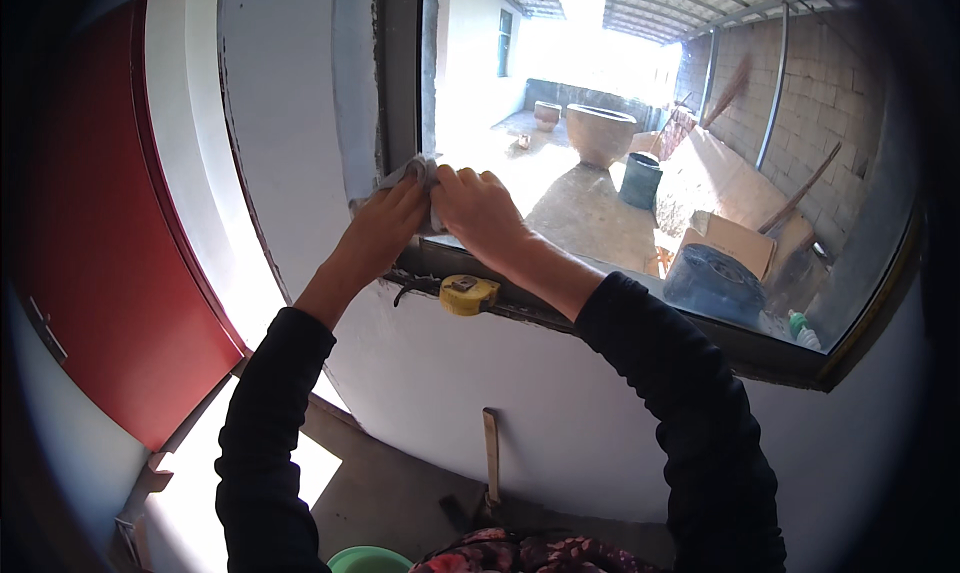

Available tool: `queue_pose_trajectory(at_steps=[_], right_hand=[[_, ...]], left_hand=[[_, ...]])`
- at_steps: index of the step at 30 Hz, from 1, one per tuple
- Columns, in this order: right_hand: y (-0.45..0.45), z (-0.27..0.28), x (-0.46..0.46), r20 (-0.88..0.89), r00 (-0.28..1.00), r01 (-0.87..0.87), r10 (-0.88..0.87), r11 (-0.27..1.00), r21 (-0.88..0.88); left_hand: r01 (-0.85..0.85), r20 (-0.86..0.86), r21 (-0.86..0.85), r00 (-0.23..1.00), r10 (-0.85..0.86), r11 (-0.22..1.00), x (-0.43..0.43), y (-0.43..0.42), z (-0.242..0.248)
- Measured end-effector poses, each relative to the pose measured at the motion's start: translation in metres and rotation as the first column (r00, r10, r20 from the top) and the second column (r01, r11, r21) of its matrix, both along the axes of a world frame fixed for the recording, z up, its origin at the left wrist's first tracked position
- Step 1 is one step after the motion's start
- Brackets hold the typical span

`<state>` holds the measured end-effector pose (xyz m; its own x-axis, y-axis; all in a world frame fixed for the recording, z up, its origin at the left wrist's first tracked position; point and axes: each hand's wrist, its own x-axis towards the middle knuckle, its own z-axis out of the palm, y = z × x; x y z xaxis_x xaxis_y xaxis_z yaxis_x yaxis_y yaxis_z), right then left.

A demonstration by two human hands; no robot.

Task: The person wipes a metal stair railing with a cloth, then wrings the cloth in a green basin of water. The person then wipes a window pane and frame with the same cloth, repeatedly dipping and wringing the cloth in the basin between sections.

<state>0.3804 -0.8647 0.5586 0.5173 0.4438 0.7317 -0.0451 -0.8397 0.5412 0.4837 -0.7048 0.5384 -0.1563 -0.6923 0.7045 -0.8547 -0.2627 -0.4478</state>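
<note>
A grey cloth (425, 166) is bunched at the lower left corner of a window, against its dark frame (400, 115). My left hand (384, 228) lies over the cloth with fingers extended up and holds it to the frame. Close beside it, my right hand (484, 213) has bent fingers gripping the cloth's right side, in front of the window glass (570, 220). Part of the cloth is hidden under both hands. Just below them, a yellow tape measure (466, 295) rests on the window ledge (536, 314).
A red door (112, 220) stands to the left. Below, a wooden-handled tool (491, 453) leans on the white wall (420, 378), and a green basin (367, 558) shows at the bottom edge. Through the glass are a large pot (600, 134), a dark bucket (641, 179) and a cardboard box (731, 243).
</note>
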Motion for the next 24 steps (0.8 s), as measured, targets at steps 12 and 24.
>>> queue_pose_trajectory(at_steps=[12, 24], right_hand=[[-0.066, 0.012, -0.121, 0.029, 0.994, 0.101, -0.103, 0.992, 0.078], [-0.214, 0.061, -0.427, 0.294, 0.754, 0.492, -0.587, 0.802, 0.339]], left_hand=[[0.078, 0.047, -0.211, 0.996, -0.069, 0.975, -0.084, -0.096, 0.031], [0.742, -0.180, -0.031, 0.654, -0.734, 0.669, -0.342, -0.292, 0.098]])
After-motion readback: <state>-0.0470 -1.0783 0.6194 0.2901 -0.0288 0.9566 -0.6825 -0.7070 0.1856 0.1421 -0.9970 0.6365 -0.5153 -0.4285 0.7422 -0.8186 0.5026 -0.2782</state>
